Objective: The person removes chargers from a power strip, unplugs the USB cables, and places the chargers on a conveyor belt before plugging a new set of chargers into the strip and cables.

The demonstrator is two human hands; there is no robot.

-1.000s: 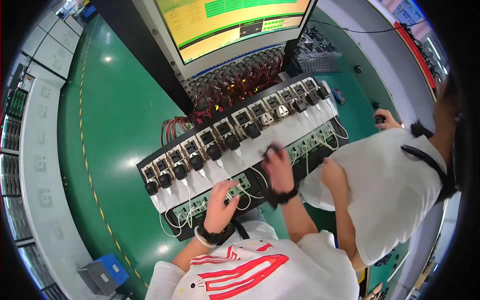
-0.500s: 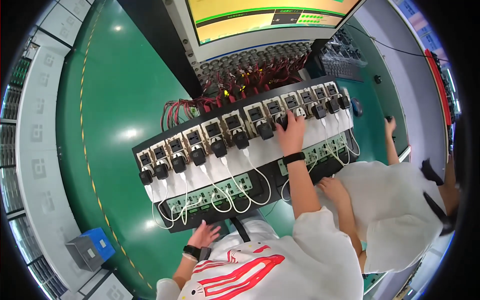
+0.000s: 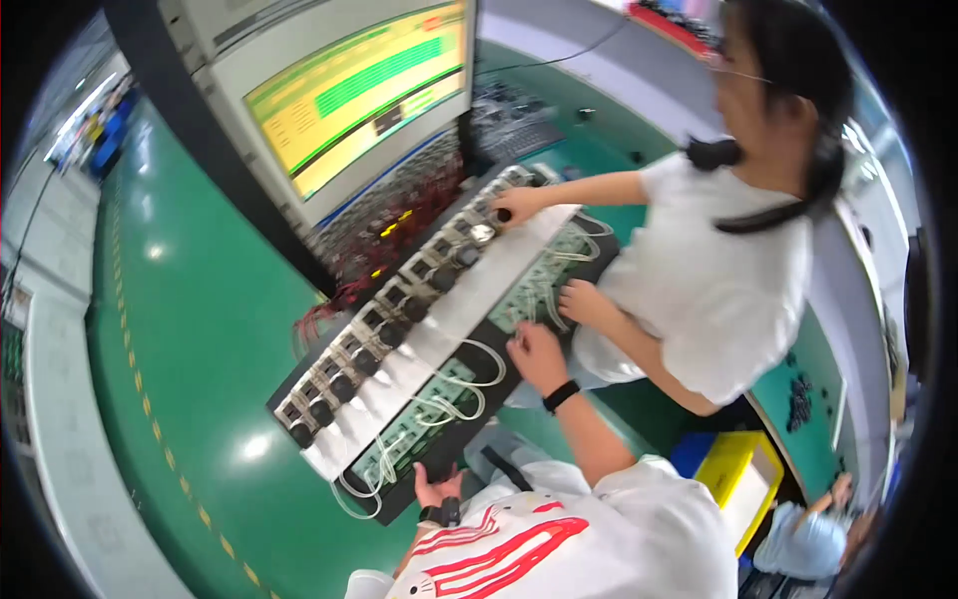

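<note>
My left hand (image 3: 437, 487) is at the near edge of the long slanted test rack, fingers apart and holding nothing. Farther right, my right hand (image 3: 540, 357) is over the rack's near side, beside the right-hand green circuit board (image 3: 519, 299). Its fingers are bent together; blur hides what is between them. Along the rack's far side runs a row of sockets with black plug adapters (image 3: 365, 360). White cables (image 3: 491, 359) loop over the left-hand green board (image 3: 439, 391). A white strip (image 3: 464, 317) separates sockets and boards.
A co-worker (image 3: 728, 275) stands at the right, one hand (image 3: 514, 205) at the far sockets, the other (image 3: 587, 302) near the rack's near edge. Behind the rack are a monitor (image 3: 389, 95) and red wires. A yellow bin (image 3: 736, 484) stands at lower right.
The view has swung to the right. My right hand has left the black adapter in the socket row and come back to the near side. The co-worker's hand now reaches the far sockets.
</note>
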